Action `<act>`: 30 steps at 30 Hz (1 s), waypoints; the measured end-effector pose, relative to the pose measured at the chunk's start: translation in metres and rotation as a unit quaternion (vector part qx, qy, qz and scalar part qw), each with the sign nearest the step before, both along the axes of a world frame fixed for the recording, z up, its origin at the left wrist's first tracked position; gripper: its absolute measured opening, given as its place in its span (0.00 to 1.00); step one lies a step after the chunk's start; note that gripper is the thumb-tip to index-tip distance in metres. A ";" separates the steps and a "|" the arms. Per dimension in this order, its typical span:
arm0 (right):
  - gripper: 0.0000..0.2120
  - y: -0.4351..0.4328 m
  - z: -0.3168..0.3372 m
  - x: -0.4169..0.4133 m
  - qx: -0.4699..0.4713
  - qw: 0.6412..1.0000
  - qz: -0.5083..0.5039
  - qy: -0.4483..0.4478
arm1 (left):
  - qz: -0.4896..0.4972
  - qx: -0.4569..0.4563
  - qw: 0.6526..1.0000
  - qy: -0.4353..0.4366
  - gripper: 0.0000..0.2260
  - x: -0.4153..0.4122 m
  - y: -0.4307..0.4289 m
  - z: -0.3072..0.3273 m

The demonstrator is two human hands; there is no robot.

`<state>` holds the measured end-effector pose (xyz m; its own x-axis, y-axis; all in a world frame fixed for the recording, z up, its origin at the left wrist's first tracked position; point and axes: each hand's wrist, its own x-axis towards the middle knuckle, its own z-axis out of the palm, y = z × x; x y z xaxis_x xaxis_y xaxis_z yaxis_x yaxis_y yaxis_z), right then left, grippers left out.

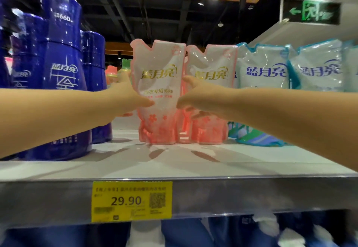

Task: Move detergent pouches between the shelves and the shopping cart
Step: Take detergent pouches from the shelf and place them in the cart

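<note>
A pink and white detergent pouch [157, 92] stands upright on the white shelf [174, 167]. My left hand [127, 95] grips its left edge, thumb across the front. My right hand [195, 97] grips its right edge, thumb on the front and fingers reaching between it and a second pink pouch [212, 84] standing just to the right. The fingers behind the pouches are hidden. No shopping cart is in view.
Tall dark blue detergent bottles [62, 76] stand at the left of the shelf. Blue and white pouches [263, 76] stand to the right of the pink ones. A yellow price tag [131, 201] reading 29.90 sits on the shelf's front edge. More products show on the shelf below.
</note>
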<state>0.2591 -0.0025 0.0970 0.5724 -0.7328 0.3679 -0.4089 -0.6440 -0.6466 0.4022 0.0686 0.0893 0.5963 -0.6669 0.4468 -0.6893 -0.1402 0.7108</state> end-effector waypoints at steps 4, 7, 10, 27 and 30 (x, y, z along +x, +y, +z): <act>0.30 0.018 0.005 -0.023 -0.043 0.999 -0.008 0.002 | -0.041 -0.029 0.997 -0.059 0.33 -0.012 0.013 0.001; 0.23 0.031 0.006 -0.045 -0.081 0.996 -0.015 0.032 | -0.065 0.007 0.992 -0.107 0.23 -0.033 0.029 -0.001; 0.16 0.044 0.010 -0.068 -0.119 0.992 -0.020 0.041 | -0.069 0.027 0.986 -0.148 0.17 -0.055 0.048 0.000; 0.08 0.141 -0.029 -0.222 -0.124 0.985 0.073 -0.097 | -0.034 -0.075 0.971 -0.223 0.07 -0.229 0.159 -0.031; 0.09 0.176 -0.038 -0.252 -0.132 0.977 0.055 -0.161 | -0.049 -0.110 0.970 -0.213 0.09 -0.268 0.191 -0.036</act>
<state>0.0076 0.1736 0.0590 0.4658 -0.5288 0.7096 -0.1306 -0.8341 -0.5358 0.1346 0.2598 0.0533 0.2654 -0.5713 0.7766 -0.9292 0.0634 0.3642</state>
